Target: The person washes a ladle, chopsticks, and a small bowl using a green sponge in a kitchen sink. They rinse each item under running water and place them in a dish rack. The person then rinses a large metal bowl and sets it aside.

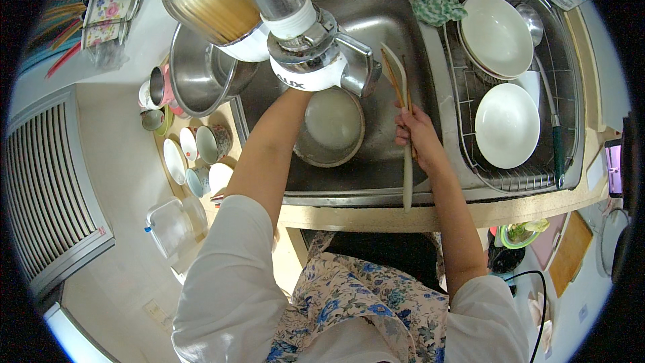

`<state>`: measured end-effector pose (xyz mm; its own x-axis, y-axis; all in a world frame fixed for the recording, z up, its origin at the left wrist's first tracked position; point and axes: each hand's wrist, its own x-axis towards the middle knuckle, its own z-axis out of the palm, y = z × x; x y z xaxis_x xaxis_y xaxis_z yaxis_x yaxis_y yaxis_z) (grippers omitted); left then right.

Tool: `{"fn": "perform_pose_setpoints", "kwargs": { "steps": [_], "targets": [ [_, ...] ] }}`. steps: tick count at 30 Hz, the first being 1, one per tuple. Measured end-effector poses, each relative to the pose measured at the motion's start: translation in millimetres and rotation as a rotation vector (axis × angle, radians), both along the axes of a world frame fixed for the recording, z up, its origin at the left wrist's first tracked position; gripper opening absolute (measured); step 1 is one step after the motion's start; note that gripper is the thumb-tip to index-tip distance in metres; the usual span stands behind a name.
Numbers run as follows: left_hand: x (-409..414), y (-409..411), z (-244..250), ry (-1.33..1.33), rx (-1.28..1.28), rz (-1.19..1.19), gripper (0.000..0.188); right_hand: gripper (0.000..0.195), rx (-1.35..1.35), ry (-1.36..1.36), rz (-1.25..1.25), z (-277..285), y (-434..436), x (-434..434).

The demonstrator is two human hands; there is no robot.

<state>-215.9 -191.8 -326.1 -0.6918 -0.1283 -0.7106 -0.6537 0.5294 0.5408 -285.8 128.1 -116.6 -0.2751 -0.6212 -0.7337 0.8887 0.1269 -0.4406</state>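
Observation:
My right hand [414,133] is closed around a bundle of wooden chopsticks [395,76] and a pale long-handled utensil [407,176], over the right part of the steel sink [373,176]. The utensil's handle end reaches past the sink's front edge. My left forearm reaches up under the faucet with its white-collared water filter [307,68], which hides my left hand. Below the faucet, a round bowl [333,121] with cloudy contents sits in the sink, just right of my left forearm.
A wire dish rack [466,151] at the right holds white bowls [507,126] and a ladle [530,25]. A green-and-white cloth [439,5] lies on the sink divider. A large steel pot [199,70] stands at the left, near several cups and bowls [175,161].

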Motion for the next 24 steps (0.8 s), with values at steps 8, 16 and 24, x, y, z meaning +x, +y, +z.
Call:
{"fn": "perform_pose_setpoints", "kwargs": {
  "steps": [8, 16, 24],
  "targets": [
    [44.3, -33.9, -23.0, 0.069, 0.030, 0.051, 0.020, 0.027, -0.025, -0.012, 0.058, 5.3, -6.6, 7.0],
    [21.3, -2.2, 10.0, -0.124, 0.091, 0.329, 0.018, 0.028, -0.027, 0.005, 0.041, 6.4, -4.4, 4.0],
    [45.8, -32.6, -39.1, -0.101, 0.088, 0.380, 0.017, 0.028, -0.053, -0.003, 0.059, 7.9, -6.6, 6.7]
  ]
}}
